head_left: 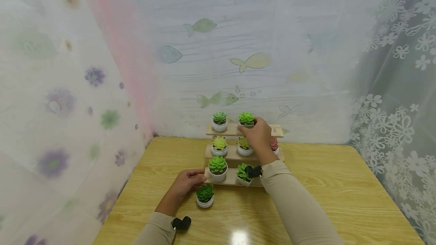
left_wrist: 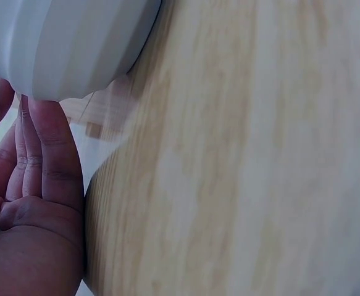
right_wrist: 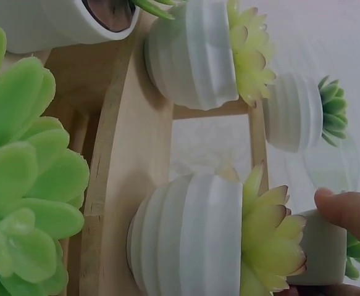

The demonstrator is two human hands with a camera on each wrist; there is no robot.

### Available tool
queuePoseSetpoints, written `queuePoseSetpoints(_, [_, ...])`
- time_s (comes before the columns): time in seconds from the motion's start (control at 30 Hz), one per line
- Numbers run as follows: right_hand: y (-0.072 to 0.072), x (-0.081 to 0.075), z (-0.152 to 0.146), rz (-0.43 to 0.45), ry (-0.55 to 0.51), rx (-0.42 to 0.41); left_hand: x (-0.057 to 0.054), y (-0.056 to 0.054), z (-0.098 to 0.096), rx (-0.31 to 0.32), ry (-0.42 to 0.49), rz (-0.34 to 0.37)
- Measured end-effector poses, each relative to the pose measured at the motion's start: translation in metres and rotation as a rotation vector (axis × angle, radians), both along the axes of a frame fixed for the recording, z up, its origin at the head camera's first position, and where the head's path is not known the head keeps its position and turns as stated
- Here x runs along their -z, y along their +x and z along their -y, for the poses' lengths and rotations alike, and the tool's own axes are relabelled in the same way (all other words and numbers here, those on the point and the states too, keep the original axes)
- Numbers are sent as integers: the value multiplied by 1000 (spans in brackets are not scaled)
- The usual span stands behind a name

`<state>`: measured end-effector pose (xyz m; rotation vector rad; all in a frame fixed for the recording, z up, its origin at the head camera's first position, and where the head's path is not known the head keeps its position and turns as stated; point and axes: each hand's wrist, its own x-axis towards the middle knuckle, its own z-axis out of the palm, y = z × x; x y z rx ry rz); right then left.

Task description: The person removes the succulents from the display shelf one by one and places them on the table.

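At the top tier of a wooden three-tier stand (head_left: 212, 153), my right hand (head_left: 259, 135) pinches the white pot (right_wrist: 322, 250) of a bright green succulent (head_left: 246, 118) between thumb and fingers. The pot's base is hidden in the head view. My left hand (head_left: 185, 182) touches the left end of the bottom tier, its fingers (left_wrist: 55, 148) fairly straight; their tips are hidden behind a white pot (left_wrist: 75, 46) in the left wrist view. That pot bears a dark green succulent (head_left: 205, 193) and stands on the table just in front of the left hand.
A blue-green succulent (head_left: 220, 118) stands top left. Yellow-green succulents (head_left: 219, 143) and a partly hidden red succulent (head_left: 274, 143) occupy the middle tier. Below are a green succulent (head_left: 217, 165) and another green succulent (head_left: 242, 171). A patterned curtain (head_left: 289, 48) hangs behind the wooden table (head_left: 327, 188).
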<state>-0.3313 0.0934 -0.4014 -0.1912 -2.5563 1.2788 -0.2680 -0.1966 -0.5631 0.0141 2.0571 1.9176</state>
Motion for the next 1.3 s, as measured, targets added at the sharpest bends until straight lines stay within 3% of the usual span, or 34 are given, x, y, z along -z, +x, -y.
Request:
queuePoseSetpoints(0.6, [14, -4, -8, -29, -39, -25, 0, 11, -3, -23, -6, -1])
queuePoseSetpoints(1.3, [56, -10, -20, -99, -111, -139, 1, 22, -7, -35, -6, -9])
